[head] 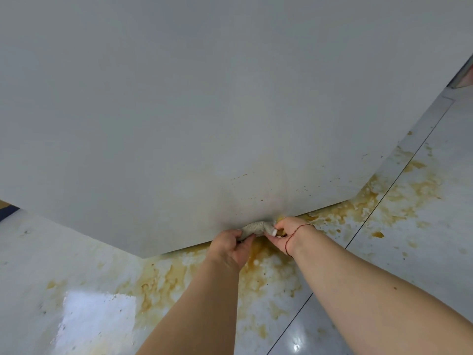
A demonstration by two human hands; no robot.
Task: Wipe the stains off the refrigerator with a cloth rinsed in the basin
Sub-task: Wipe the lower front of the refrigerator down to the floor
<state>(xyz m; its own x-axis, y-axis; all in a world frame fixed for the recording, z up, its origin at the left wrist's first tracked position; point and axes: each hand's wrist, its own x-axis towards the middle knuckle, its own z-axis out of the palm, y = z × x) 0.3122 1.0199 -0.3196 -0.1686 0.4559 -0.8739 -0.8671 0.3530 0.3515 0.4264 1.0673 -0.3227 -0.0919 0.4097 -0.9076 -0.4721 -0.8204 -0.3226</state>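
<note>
Wiping is in hand — both hands, left hand [231, 245] and right hand [286, 233], pinch the cloth [256, 228] against the fridge's [204, 111] bottom edge — next likely the specks [304, 188] up right.

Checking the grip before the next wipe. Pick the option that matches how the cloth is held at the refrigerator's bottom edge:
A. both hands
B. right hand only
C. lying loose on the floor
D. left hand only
A: the left hand and the right hand each grip an end of the grey cloth, bunched against the refrigerator panel's lower edge.
</note>
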